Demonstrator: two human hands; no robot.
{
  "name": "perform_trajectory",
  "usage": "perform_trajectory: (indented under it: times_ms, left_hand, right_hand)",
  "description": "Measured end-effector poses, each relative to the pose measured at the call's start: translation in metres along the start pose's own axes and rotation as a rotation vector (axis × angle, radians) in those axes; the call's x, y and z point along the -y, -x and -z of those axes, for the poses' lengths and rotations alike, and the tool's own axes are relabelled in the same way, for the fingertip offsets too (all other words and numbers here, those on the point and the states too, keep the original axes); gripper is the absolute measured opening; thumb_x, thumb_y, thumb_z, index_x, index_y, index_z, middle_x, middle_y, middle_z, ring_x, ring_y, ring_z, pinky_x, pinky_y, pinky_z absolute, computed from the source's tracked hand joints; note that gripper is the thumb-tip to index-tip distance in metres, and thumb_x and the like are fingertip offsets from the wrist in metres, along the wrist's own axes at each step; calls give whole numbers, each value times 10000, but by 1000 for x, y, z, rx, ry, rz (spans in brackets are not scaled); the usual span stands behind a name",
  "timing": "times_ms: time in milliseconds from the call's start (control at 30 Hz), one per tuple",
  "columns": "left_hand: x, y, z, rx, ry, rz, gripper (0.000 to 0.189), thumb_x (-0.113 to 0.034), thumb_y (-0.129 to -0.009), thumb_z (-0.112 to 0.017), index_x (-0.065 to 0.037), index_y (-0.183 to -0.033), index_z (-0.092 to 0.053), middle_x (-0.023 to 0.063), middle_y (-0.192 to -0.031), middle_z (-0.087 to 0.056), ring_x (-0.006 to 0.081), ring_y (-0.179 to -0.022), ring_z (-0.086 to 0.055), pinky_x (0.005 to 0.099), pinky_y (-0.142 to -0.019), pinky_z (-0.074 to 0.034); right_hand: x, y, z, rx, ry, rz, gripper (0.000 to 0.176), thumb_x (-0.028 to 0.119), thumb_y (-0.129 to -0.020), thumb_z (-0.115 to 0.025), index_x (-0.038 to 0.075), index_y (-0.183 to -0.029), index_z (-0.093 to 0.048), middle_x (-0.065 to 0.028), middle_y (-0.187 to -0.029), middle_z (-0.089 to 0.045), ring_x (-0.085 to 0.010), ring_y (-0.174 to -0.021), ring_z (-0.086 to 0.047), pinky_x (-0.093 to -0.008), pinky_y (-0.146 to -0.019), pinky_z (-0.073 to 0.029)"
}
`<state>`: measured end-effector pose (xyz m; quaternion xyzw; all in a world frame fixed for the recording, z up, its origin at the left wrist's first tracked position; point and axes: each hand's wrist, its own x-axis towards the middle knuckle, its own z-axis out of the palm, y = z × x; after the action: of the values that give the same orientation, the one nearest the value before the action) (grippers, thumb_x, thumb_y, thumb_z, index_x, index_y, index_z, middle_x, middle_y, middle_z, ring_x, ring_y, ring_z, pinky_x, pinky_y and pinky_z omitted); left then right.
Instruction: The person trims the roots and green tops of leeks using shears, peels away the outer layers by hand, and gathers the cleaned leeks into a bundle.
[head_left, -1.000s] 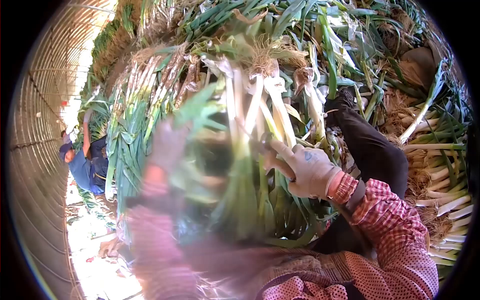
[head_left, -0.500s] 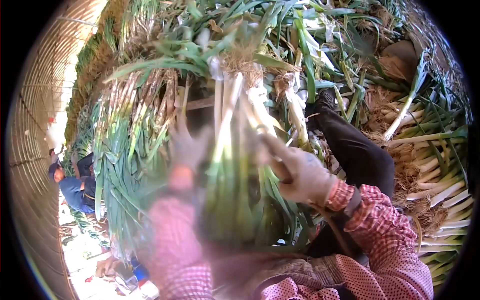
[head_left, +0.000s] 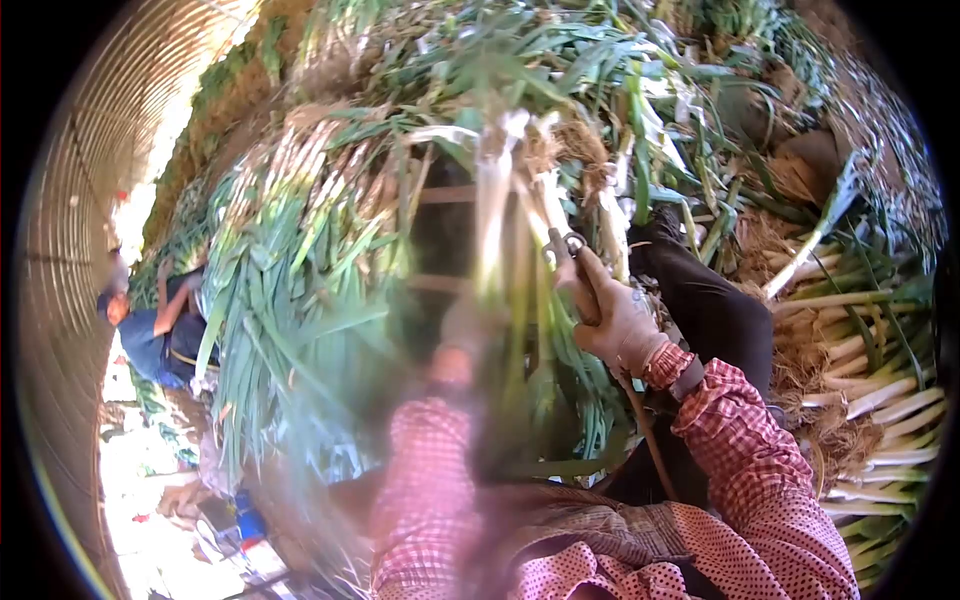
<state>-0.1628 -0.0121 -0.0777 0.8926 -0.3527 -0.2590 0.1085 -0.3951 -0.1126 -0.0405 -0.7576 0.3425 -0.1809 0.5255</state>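
My right hand (head_left: 615, 325), in a pale glove, is closed around a slim tool that looks like an air blow gun (head_left: 577, 285). A brown hose (head_left: 650, 440) runs down from below that hand. My left hand (head_left: 462, 325) is smeared by motion, its fingers unreadable, beside a blurred green onion bunch (head_left: 493, 200) with white stems upward. Close to the tool's tip stand more white stems (head_left: 540, 190) with tan roots on top. Left of my hands, a thick pile of untrimmed green onions (head_left: 290, 250) hangs with its leaves pointing down.
Cleaned green onions (head_left: 890, 400) lie stacked at the right, roots inward. Loose leaves (head_left: 540, 60) cover the ground ahead. My dark-trousered leg (head_left: 705, 300) extends on the right. Another person (head_left: 160, 330) sits at the far left, near a ribbed curved wall (head_left: 60, 260).
My left hand has moved right and slightly down, towards the middle stems. My right hand stays near its place with the tool. The view has shifted a little.
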Motion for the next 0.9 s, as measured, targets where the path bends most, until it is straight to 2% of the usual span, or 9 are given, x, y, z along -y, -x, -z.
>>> perform_trajectory:
  times_ms: [133, 200, 233, 300, 367, 600, 700, 800, 900]
  left_hand:
    - [10, 19, -28, -40, 186, -407, 555, -251, -874, -690, 49, -1290, -477, 277, -1126, -663, 414, -1105, -643, 464, -980, -501]
    - [23, 7, -22, -261, -518, -892, 425, -214, -886, -645, 50, -1212, -576, 257, -1149, -654, 388, -1103, -626, 441, -1021, -476]
    - [23, 2, 3, -409, -1247, -1063, 358, -214, -882, -635, 34, -1140, -649, 238, -1168, -649, 372, -1109, -608, 429, -1047, -455]
    - [46, -24, 30, -239, -639, -470, 273, -223, -873, -647, -33, -1068, -671, 202, -1164, -648, 377, -1138, -594, 446, -1010, -469]
    - [74, -56, 51, -506, -221, -142, 212, -220, -868, -659, -73, -1020, -651, 174, -1126, -652, 390, -1094, -617, 452, -934, -506]
    - [92, -126, 62, -620, -514, 20, 280, -127, -837, -688, -51, -1099, -627, 176, -1083, -676, 397, -944, -708, 475, -747, -592]
    - [98, -138, 69, -343, -508, 74, 311, -164, -834, -704, -50, -1121, -667, 191, -1116, -706, 403, -964, -716, 460, -809, -589]
    - [70, -110, 86, -180, -383, 179, 351, -215, -818, -704, -64, -1134, -717, 204, -1178, -705, 373, -1075, -697, 433, -897, -567]
    - [66, -80, 91, -124, -404, 149, 348, -205, -824, -696, -62, -1141, -718, 239, -1204, -685, 350, -1138, -677, 431, -950, -543]
  right_hand:
    - [41, -16, -13, 355, 1, 78, 898, 118, -754, -661, 54, -1552, -255, -264, -932, -681, -410, -894, -692, -451, -790, -536]
    - [48, -40, -37, 451, 142, 53, 1008, 73, -710, -649, 76, -1601, -180, -172, -939, -710, -301, -834, -709, -383, -791, -557]
    - [62, -54, -43, 550, 203, 3, 1029, 73, -713, -654, 88, -1609, -149, -179, -923, -705, -301, -835, -711, -390, -790, -567]
    - [65, -79, -65, 600, 157, 40, 921, 176, -728, -691, 41, -1543, -285, -250, -1030, -700, -388, -971, -701, -424, -830, -552]
    - [45, -114, -103, 518, 206, 195, 901, 190, -723, -709, 40, -1523, -324, -239, -1068, -702, -377, -974, -704, -419, -841, -557]
    - [64, -146, -126, 562, 399, -59, 823, 91, -841, -656, 163, -1570, -279, -188, -1422, -494, -322, -1191, -593, -392, -968, -540]
    - [38, -118, -127, 426, 237, 127, 951, 204, -734, -700, 31, -1560, -261, -268, -1085, -690, -413, -1024, -683, -422, -893, -551]
    - [50, -123, -112, 354, 66, -102, 971, 213, -730, -711, 34, -1570, -257, -276, -1129, -679, -404, -1054, -676, -416, -922, -538]
    - [62, -134, -118, 397, 177, -27, 969, 207, -740, -718, 31, -1570, -249, -269, -1137, -679, -394, -1046, -682, -411, -918, -540]
